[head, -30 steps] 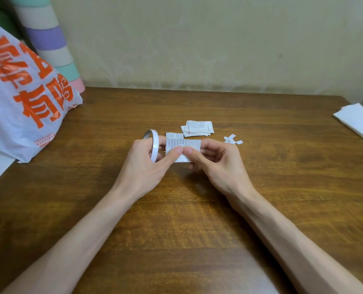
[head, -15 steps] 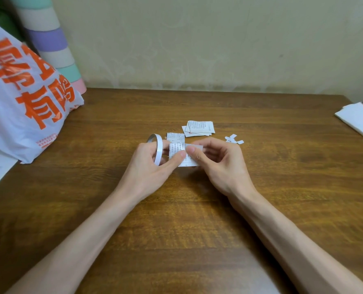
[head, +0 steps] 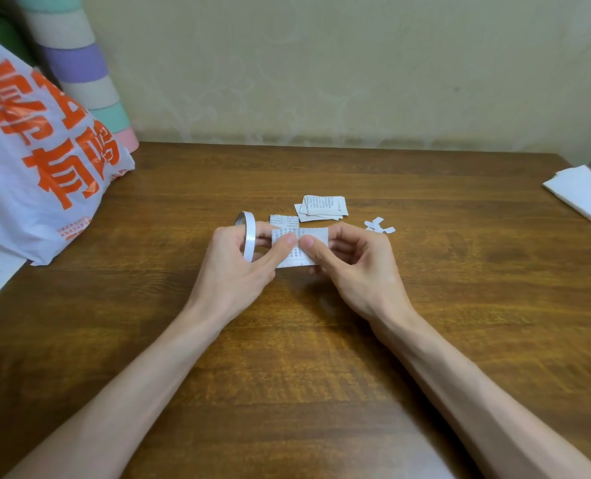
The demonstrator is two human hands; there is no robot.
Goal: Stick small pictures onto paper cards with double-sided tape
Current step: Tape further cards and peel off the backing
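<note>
- Your table (head: 321,357) is brown wood with a clear grain, smooth, with a faint sheen.
- The tape (head: 250,236) in your grip looks smooth, glossy and white.
- Your card (head: 313,233) is thin matt paper, printed.
- The scraps (head: 378,225) are plain white paper.
- The bag (head: 28,167) beside you is crinkled, shiny plastic.
- The wall (head: 321,63) is matt.

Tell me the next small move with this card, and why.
Probably slide the thumb of the right hand outward along the card to press down what looks like a tape strip. Both thumbs meet at the card's middle, pinching it, and the left hand also holds the tape roll.
</note>
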